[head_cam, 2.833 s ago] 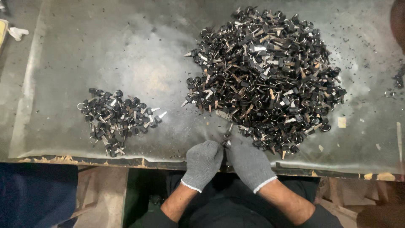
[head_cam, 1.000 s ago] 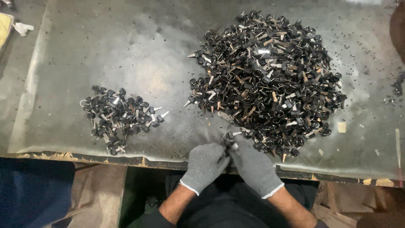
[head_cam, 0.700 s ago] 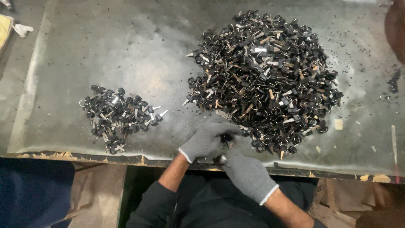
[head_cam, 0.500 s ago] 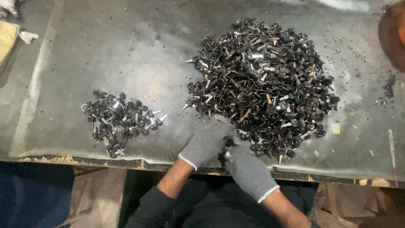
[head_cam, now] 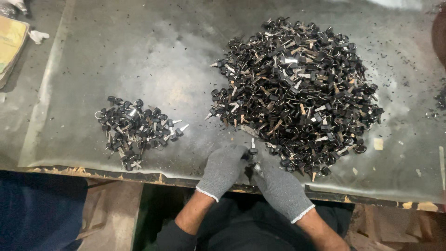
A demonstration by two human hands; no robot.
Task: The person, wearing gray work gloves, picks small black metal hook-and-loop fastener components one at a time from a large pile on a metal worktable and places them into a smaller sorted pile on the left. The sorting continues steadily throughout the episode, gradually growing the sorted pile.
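1. Here, both hands wear grey knit gloves and meet at the near edge of the metal table (head_cam: 116, 60), just below the near rim of the big pile (head_cam: 297, 93).
2. The left hand (head_cam: 222, 169) lies palm down, fingers curled inward and pressed together, with the fingertips (head_cam: 242, 155) closing on a small black-headed key (head_cam: 252, 151).
3. The right hand (head_cam: 278, 188) sits just beside the left, touching it; its fingers are bunched toward the same key, and the fingertips (head_cam: 258, 171) lie just under it.
4. The key stands between the two sets of fingertips, its metal blade pointing toward the big pile. Which fingers carry the grip cannot be told, as the gloves overlap.
5. The big pile holds many black-headed keys with silver and brass blades, heaped loosely; its near rim lies close to the held key.
6. A small pile (head_cam: 137, 130) of the same keys lies well to the left of the big pile, apart from both hands.
7. A pale scrap (head_cam: 378, 143) rests just right of the big pile's near rim.
8. A yellowish pad (head_cam: 10, 44) lies far left of the big pile, at the table edge.
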